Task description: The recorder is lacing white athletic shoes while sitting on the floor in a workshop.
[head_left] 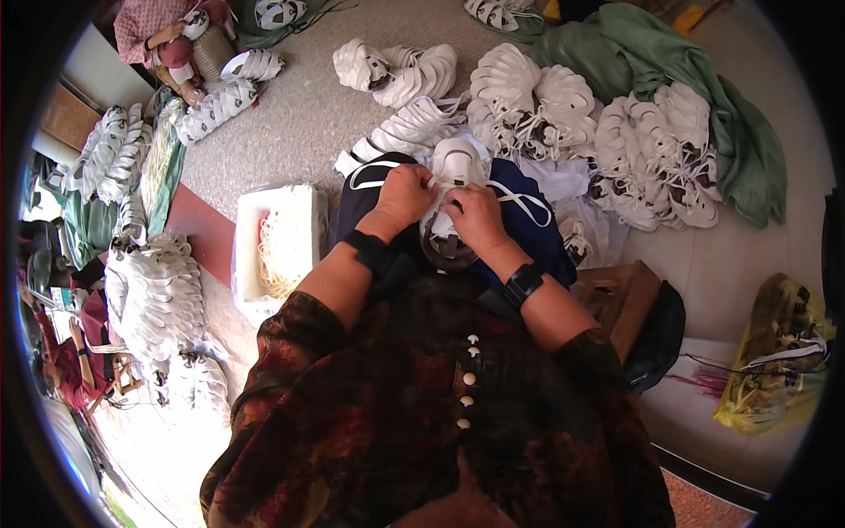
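On my lap lies a white sneaker upper (458, 164), toe pointing away from me, with a grey-brown inner part near my body. Over its lacing area my left hand (407, 195) is closed in a pinch from the left. My right hand (476, 217) is also closed, fingertips bent down onto the middle of the upper. A white shoelace (526, 201) loops out beside my right hand, and another stretch of it curves out left of my left hand. The fingers hide where the lace passes through the upper.
White bins' worth of pale bands sit in a lined tub (280, 255) to my left. Stacked white shoe uppers (532, 101) lie ahead, beside green cloth (695, 79). More stacks (154, 290) stand left. A wooden stool (616, 299) and yellow bag (766, 370) are right. Another person (167, 35) sits far left.
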{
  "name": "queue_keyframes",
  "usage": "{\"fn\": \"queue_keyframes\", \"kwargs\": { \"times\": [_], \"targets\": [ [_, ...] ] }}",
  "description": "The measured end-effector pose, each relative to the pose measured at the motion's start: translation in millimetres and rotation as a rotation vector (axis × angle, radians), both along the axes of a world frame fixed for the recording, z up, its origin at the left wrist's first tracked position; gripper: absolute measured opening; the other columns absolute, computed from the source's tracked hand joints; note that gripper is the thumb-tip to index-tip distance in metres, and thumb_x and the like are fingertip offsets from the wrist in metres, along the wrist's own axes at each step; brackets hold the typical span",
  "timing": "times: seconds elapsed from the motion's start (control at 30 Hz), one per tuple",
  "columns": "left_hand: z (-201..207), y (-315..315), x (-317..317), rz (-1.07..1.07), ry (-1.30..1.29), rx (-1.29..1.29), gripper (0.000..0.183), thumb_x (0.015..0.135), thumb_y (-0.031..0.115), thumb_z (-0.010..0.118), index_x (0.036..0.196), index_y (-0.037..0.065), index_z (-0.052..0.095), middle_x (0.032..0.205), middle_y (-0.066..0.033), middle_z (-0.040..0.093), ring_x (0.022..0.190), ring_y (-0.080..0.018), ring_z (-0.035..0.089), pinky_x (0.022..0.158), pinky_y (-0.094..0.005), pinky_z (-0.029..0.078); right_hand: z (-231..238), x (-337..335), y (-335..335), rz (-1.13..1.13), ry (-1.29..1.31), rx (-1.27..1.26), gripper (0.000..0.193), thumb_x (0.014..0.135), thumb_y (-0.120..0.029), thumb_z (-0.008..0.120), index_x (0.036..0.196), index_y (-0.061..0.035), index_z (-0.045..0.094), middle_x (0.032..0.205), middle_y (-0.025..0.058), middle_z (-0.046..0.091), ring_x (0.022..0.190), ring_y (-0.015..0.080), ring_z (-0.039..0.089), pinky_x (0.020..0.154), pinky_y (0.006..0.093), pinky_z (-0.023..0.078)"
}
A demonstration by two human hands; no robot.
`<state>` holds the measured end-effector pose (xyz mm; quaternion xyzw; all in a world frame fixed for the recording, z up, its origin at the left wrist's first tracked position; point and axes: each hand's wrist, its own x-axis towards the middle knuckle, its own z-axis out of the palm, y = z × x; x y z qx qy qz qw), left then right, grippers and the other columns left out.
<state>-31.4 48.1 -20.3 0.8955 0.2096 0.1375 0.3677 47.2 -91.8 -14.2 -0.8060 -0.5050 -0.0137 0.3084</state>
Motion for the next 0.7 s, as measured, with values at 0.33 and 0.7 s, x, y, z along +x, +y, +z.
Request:
{"fn": "queue_keyframes", "kwargs": {
  "times": [0.33,0.7],
  "targets": [
    [8.0,-10.6,-3.1,0.002,0.117,0.155,0.017,0.066,0.019,0.066,0.073,0.003,0.064,0.070,-0.0148,0.063,0.066,-0.0299,0.063,0.063,-0.0377,0.050,-14.0,5.7,4.0,0.073,0.079,0.146,0.004,0.065,-0.003,0.064,0.067,-0.0025,0.060,0.077,0.0121,0.056,0.073,0.0313,0.056,0.068,0.0401,0.046],
    [3.9,-9.7,-10.7,-0.081,0.193,0.055,0.019,0.073,0.016,0.058,0.079,0.000,0.065,0.076,-0.0189,0.064,0.073,-0.0349,0.062,0.067,-0.0382,0.049,-1.0,-0.7,3.5,0.065,0.012,0.000,0.008,0.068,-0.007,0.066,0.072,-0.0023,0.060,0.078,0.0121,0.055,0.076,0.0309,0.057,0.069,0.0383,0.047]
  ]
}}
